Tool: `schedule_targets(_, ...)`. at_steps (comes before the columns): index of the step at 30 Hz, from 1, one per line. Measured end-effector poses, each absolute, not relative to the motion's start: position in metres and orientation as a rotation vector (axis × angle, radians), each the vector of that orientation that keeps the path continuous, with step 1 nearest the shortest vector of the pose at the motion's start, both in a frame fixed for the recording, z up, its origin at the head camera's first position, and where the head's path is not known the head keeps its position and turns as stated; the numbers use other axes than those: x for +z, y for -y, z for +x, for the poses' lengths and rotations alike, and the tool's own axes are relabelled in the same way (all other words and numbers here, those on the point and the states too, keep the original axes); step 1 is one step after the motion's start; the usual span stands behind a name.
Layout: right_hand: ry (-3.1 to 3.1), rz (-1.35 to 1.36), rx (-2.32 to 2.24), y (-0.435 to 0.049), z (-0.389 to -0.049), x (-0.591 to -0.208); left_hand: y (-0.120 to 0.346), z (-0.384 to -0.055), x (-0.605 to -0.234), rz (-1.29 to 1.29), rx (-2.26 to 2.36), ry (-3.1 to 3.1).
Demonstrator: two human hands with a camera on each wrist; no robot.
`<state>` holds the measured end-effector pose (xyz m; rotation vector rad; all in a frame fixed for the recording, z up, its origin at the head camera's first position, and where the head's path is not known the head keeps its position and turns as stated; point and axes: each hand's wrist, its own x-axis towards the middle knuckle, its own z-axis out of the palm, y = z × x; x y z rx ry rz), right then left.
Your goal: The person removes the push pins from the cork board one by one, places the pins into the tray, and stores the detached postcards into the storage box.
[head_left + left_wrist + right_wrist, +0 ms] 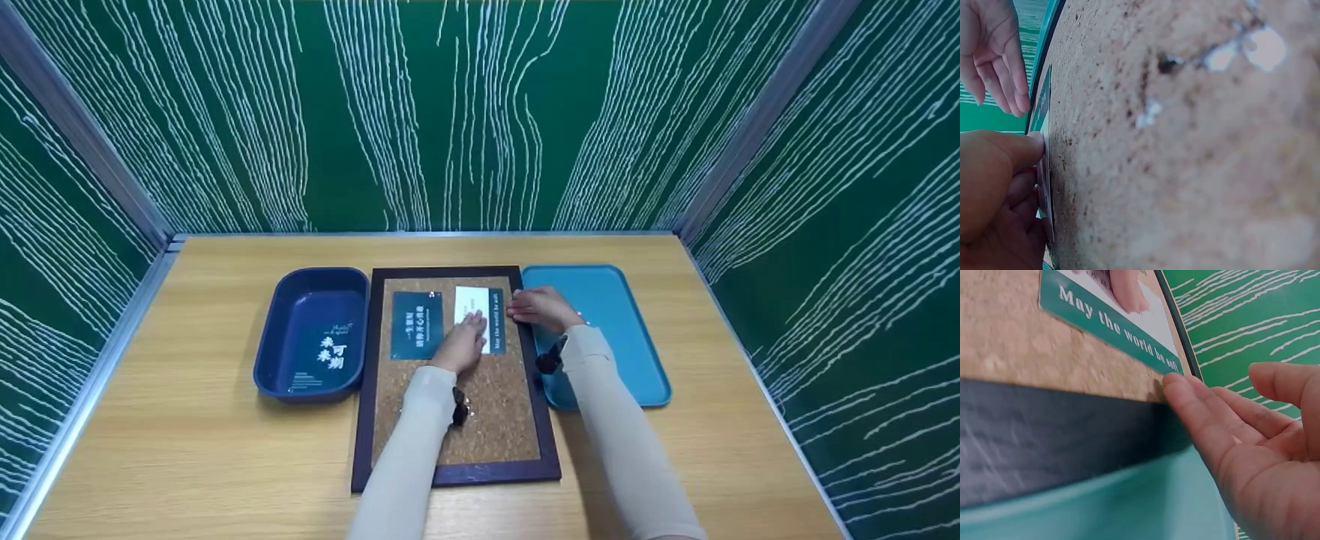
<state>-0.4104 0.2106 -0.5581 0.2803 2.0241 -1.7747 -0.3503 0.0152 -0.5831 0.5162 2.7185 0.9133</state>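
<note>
On the far half of the one corkboard (499, 420): two cards, a green card (417, 326) at left and a white-and-green card (493, 319) at right.
Left hand (461, 345): fingers resting on the white-and-green card.
Right hand (544, 307): fingers extended, thumb apart, tips by that card's right edge.
Left of the board: one blue bin (322, 300), one lettered card (322, 356) inside.
Right: one turquoise tray (634, 352).

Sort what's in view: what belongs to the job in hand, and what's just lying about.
In the job:
white-and-green card
cork board beneath it
left hand, on that card
right hand, beside it
green card on the board

Apparently lying about:
blue tub, with dark card inside
teal tray
</note>
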Motion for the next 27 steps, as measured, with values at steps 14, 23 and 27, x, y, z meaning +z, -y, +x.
schedule_targets(14,-1.979,0.367,-1.806,-0.2035,-0.4075,-0.5612,-0.0145,-0.3509,-0.5846,0.573,0.876,-2.741)
schedule_targets(23,-1.936,0.413,-1.877,-0.2024,-0.4082,-0.5638,-0.014,-0.3514,-0.5849,0.625,0.86,-2.77)
schedule_targets(27,-1.93,0.446,-1.872,-0.2015,-0.4093,-0.5628,-0.0139,-0.3504,-0.5848,0.605,0.877,-2.767)
